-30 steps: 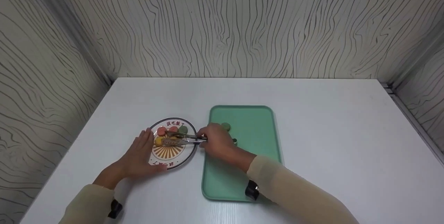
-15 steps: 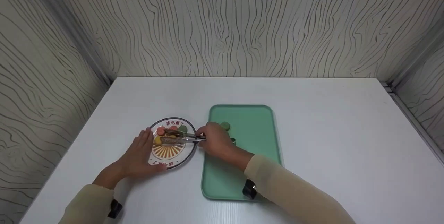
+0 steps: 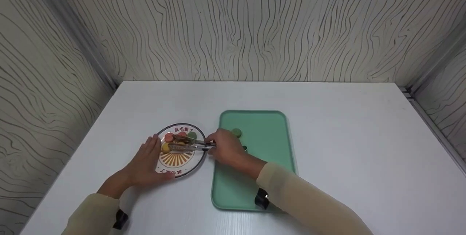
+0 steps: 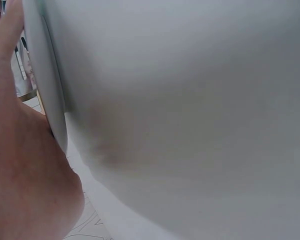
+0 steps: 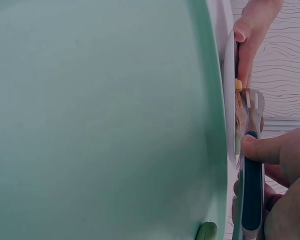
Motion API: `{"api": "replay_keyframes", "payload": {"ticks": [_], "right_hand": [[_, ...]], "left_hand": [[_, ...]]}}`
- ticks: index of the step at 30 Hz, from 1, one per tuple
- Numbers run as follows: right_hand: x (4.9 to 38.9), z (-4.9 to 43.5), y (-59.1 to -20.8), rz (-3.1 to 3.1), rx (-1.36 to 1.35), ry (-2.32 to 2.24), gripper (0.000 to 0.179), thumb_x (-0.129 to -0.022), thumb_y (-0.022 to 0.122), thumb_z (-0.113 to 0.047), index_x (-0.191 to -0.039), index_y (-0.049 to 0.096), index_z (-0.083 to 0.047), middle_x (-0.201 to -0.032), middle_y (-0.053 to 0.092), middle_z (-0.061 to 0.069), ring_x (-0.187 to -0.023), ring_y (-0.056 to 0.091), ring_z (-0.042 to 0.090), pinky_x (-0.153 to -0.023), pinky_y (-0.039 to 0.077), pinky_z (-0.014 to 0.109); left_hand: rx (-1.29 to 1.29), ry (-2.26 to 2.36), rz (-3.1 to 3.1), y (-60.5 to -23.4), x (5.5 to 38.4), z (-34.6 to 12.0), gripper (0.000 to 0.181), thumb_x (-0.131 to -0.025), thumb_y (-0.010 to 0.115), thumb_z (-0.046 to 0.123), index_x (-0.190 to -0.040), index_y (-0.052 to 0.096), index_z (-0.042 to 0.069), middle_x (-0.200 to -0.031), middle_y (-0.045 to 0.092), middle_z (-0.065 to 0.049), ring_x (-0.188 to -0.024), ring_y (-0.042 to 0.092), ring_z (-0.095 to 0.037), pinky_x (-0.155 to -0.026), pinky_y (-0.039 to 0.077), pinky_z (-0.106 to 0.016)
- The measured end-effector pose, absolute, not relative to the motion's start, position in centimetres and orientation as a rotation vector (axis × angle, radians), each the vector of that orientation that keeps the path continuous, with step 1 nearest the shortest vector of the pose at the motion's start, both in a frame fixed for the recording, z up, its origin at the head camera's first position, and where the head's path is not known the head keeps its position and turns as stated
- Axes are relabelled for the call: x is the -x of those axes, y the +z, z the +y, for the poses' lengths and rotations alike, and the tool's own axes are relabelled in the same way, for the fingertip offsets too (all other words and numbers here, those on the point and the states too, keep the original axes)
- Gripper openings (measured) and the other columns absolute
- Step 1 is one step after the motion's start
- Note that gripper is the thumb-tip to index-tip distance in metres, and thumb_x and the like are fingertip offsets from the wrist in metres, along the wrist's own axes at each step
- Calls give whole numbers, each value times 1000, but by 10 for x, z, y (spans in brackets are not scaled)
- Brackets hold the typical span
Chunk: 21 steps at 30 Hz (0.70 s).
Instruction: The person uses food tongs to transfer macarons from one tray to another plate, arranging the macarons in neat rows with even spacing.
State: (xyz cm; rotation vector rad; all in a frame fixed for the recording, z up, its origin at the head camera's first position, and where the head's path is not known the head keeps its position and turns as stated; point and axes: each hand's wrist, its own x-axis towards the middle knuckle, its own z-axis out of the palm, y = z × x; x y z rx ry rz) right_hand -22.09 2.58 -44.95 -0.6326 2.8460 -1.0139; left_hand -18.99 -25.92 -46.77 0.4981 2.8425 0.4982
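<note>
A round plate [image 3: 189,167] with a sunburst print and a dark rim holds several small round macarons: orange [image 3: 169,137], green [image 3: 192,135] and yellow [image 3: 166,148]. My right hand [image 3: 225,149] grips metal tongs [image 3: 187,144] whose tips reach over the plate around the yellow macaron. In the right wrist view the tongs [image 5: 251,150] show a dark handle under my thumb. My left hand [image 3: 145,164] lies flat, fingers straight, on the plate's left edge. A green macaron [image 3: 237,132] lies on the mint tray [image 3: 265,129].
The mint green tray sits right of the plate on a white table [image 3: 346,136]. Patterned walls close in the back and both sides. A second small dark green piece [image 3: 245,148] lies on the tray beside my right hand.
The tongs' tips have slid slightly left over the plate towards the yellow macaron. My left hand has not moved.
</note>
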Motion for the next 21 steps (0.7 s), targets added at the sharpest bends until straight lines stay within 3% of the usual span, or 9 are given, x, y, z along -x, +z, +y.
{"api": "replay_keyframes", "payload": {"ticks": [21], "right_hand": [[214,36,-446,2849,616,-981,25,-84,79,-3,-108,80,-6,-100,72,4,-94,61,16,-83,52,33]], "left_hand": [[-505,519,2831,-466,188,-259,126,-82,68,69,-156,9,-15,-166,2,-31,-153,-2,-48,-122,7,-62]]}}
